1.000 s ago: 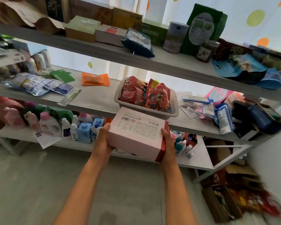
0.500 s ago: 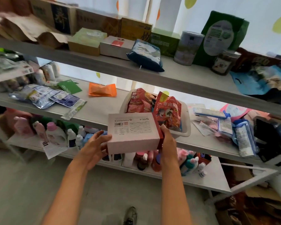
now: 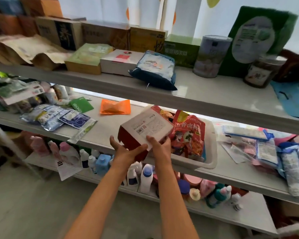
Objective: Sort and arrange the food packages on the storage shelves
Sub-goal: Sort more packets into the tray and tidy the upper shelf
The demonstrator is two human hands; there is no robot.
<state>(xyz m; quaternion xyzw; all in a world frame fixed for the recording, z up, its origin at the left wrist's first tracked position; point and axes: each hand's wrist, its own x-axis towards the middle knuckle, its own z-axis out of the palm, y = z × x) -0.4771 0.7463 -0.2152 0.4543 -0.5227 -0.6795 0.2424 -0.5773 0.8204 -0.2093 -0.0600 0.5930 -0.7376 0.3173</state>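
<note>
- While tilting over the smooth shelf (image 3: 100, 133), a flat cardboard box (image 3: 149, 125) is sitting in both hands.
- Left hand (image 3: 126, 150) is cupping its red side, fingers curled.
- Right hand (image 3: 160, 145) is gripping the white face.

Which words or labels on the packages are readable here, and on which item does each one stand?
"五香卤料": red snack bag in the white basket.
"VINOVER", roughly, partly blurred: green card on the middle shelf.
Barcode and small print, too small to read: white-and-red box held by left hand and right hand.
Top-shelf boxes: blurred.

two hands (image 3: 128, 150), one pink box (image 3: 150, 125), one basket (image 3: 209, 163), three shelves (image 3: 205, 99)
</note>
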